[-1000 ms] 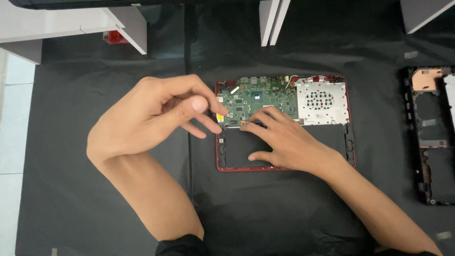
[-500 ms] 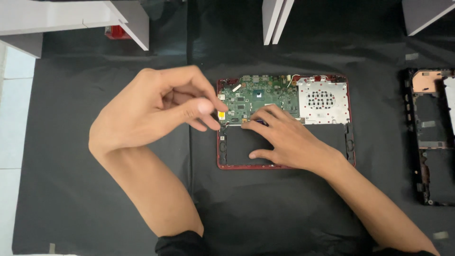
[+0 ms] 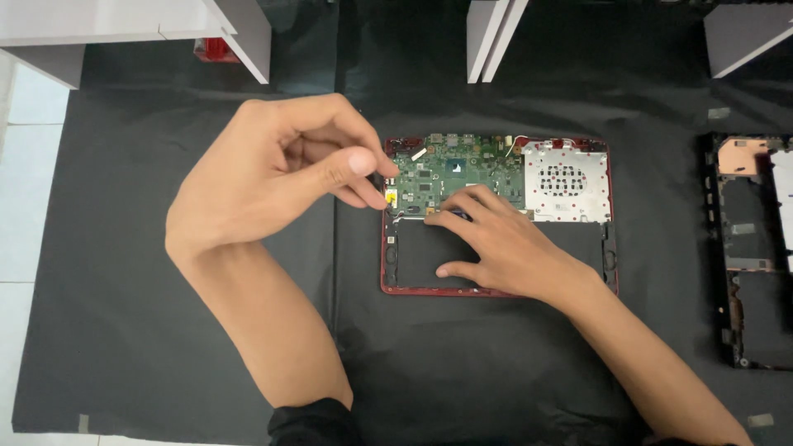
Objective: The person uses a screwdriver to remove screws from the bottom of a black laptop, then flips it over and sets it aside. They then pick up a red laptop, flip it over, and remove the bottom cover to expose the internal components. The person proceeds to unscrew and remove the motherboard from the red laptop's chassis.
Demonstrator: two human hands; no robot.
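- The left hand (image 3: pixel 273 173) hovers over the left edge of an opened red-framed device (image 3: pixel 496 289), fingers curled in, thumb and forefinger pinched together at the upper left corner of the frame; the grip is nearly closed, but whether anything small sits between the fingertips cannot be told.
- The right hand (image 3: pixel 504 244) lies flat on the device, palm down and fingers spread – the fingertips rest at the lower edge of the green circuit board (image 3: pixel 446 173), the thumb on the dark empty bay (image 3: pixel 417 252) below it. This grip is open and holds nothing.
- The device lies open side up in the middle of a black mat (image 3: pixel 124 330) that covers the counter; the circuit board fills its upper left part, and a silver perforated shield plate (image 3: pixel 566 182) sits just beside the board at the upper right.
- A small yellow part (image 3: pixel 391 198) shows on the board's left edge, just beside the left fingertips.
- At the right edge of the mat, well apart from the hands, lies a second dark frame (image 3: pixel 747 248) with a copper-coloured patch at its top.
- White furniture legs (image 3: pixel 487 33) stand at the far edge of the mat, and a small red thing (image 3: pixel 213 49) lies behind the left one.
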